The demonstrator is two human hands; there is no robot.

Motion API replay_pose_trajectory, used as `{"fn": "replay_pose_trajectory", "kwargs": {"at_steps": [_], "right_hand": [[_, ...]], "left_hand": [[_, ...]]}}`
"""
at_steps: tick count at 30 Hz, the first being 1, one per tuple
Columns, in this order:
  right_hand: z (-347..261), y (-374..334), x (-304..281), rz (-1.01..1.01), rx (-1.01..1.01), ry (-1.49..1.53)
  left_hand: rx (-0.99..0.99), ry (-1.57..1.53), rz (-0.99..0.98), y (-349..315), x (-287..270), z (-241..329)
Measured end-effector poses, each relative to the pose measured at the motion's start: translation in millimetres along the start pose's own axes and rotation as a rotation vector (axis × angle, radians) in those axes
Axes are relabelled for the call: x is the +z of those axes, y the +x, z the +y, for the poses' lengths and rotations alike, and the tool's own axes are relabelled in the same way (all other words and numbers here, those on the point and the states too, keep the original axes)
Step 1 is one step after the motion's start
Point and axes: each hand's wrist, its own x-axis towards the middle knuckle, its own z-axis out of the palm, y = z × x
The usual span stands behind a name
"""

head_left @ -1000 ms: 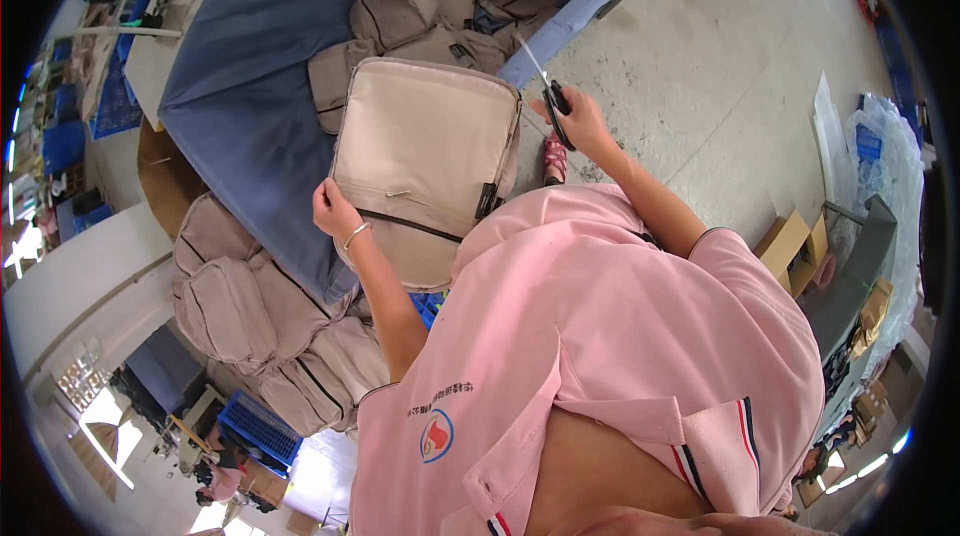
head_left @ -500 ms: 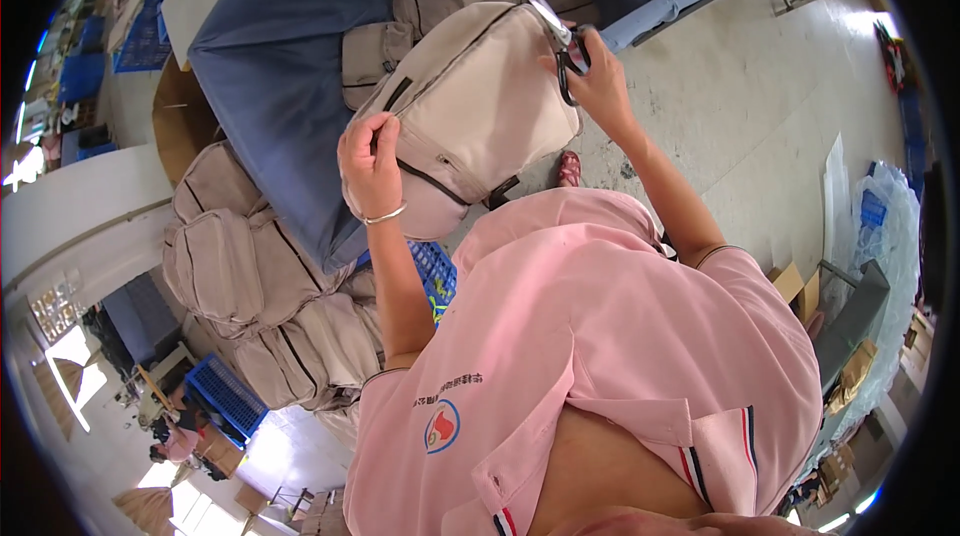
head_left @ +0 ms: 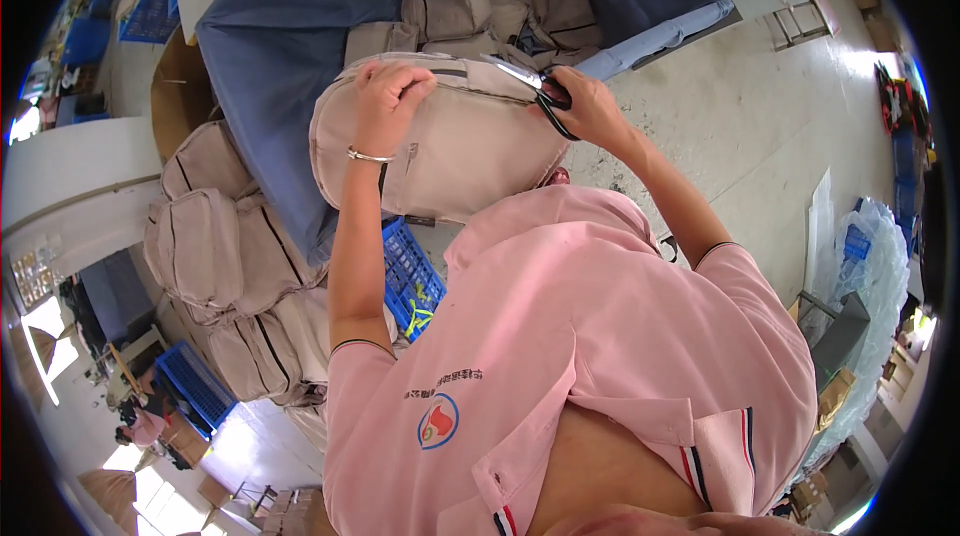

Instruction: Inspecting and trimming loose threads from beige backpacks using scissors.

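Note:
A beige backpack lies across in front of my body, at the near edge of a blue fabric bin. My left hand, with a bracelet at its wrist, is closed on the backpack's far edge, fingers pinched together beside a dark zipper strip; whether a thread is between them is too small to tell. In my right hand is a pair of scissors, my fingers wrapped round the black handles. The metal blades point left over the backpack's far right edge, slightly parted.
Inside the blue bin several beige backpacks are heaped. More backpacks are piled at the left. A blue basket with yellow-green strips stands beside my left forearm. Clear plastic wrap is at the right.
The backpack has turned and now lies more level, with another face up. My left hand has moved farther away along it. The scissors have come nearer and slightly left.

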Motion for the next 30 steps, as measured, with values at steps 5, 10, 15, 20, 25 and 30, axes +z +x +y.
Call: {"fn": "replay_pose_trajectory", "kwargs": {"at_steps": [5, 10, 15, 20, 25, 30], "right_hand": [[28.2, -11.0, -8.7, -0.017, -0.259, -0.214], [26.6, 1.4, -15.4, -0.059, -0.326, -0.295], [9.3, 15.5, -7.3, -0.154, -0.313, -0.305], [3.1, 18.7, 9.1, -0.094, -0.335, -0.294], [8.0, 18.1, 15.9, -0.106, -0.35, -0.272], [10.0, 17.3, 20.3, -0.103, -0.36, -0.255]], "left_hand": [[0.005, -0.019, -0.033, -1.9, 3.3, -6.4], [-0.026, -0.075, -0.053, -1.6, -5.0, -9.1], [-0.085, -0.077, -0.075, -6.1, -6.9, -6.0], [-0.094, -0.107, -0.074, -6.3, -9.7, -7.7], [-0.114, -0.125, -0.07, -9.8, -12.1, -10.2], [-0.137, -0.128, -0.094, -11.9, -15.2, -9.5]]}}
